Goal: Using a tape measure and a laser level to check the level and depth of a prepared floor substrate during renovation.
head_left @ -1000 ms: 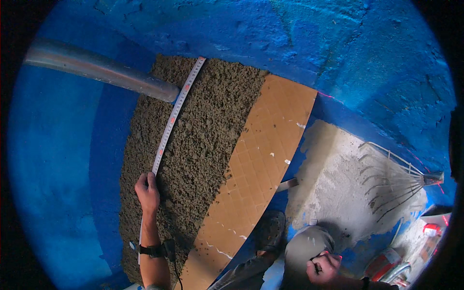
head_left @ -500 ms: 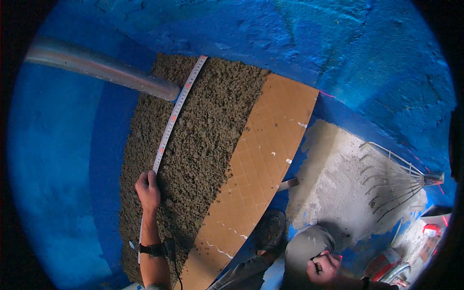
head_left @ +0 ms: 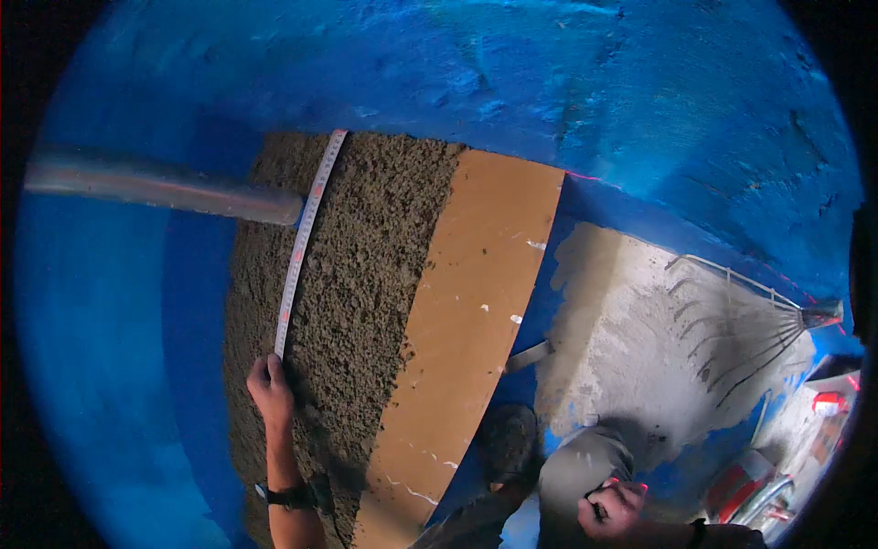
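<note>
A white tape measure blade (head_left: 297,252) with red marks runs across a bed of dark, crumbly mortar (head_left: 366,256). Its far end reaches the blue wall; its near end is pinched in the fingers of my left hand (head_left: 271,389), low over the mortar. Down by my bent knee, my right hand (head_left: 611,508) is curled closed around something small and dark, mostly hidden by the fingers. A tan tile or board (head_left: 485,293) with a few white chips along its edge borders the mortar on the right.
A metal pipe (head_left: 165,188) juts in from the left, its end beside the tape. On the right, a wire rake head (head_left: 750,316) lies over a grey-white floor patch (head_left: 631,320). My shoe (head_left: 508,444) is beside the tan board. Red items (head_left: 736,485) sit at lower right.
The view has shifted, so the mortar, pipe and tape appear further left and lower. My left hand still pinches the tape, and my right hand stays closed by the knee.
</note>
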Tool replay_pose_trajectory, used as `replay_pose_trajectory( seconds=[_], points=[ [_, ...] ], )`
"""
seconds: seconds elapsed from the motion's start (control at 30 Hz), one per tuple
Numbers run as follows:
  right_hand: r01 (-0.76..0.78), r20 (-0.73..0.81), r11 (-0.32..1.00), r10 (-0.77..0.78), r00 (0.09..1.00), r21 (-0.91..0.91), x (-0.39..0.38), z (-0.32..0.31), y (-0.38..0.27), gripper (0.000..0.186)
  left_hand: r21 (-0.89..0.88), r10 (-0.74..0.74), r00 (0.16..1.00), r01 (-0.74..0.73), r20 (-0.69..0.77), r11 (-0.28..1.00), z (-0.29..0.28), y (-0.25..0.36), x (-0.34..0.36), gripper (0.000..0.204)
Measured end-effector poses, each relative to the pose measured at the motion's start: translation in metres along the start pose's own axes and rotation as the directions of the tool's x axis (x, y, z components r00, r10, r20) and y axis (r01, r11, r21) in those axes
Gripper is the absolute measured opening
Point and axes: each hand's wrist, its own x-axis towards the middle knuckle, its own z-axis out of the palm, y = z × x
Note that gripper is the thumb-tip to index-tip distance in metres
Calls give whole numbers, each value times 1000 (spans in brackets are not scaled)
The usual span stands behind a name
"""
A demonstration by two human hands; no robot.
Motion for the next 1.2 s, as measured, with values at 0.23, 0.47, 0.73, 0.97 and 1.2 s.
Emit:
replay_pose_trajectory(
  seconds=[0.23,0.47,0.73,0.97,1.2],
  points=[
    [-41,-1,996,41,999,-74,-3,-6,-2,15,-7,-5,1000,6,24,1000,7,11,2,40],
    [-117,99,993,118,988,-16,-12,-4,6,14,-9,-53,999,53,4,999,7,8,-2,40],
    [17,117,998,-11,993,-55,9,-19,-3,15,-89,-77,996,74,-36,993,7,21,-3,41],
    [-55,70,997,58,996,-56,-10,-5,6,15,6,-32,998,33,-61,999,8,12,-3,40],
    [27,38,994,-23,999,-106,-4,-9,4,15,-19,-22,996,20,-82,1000,9,14,-4,39]
  ],
)
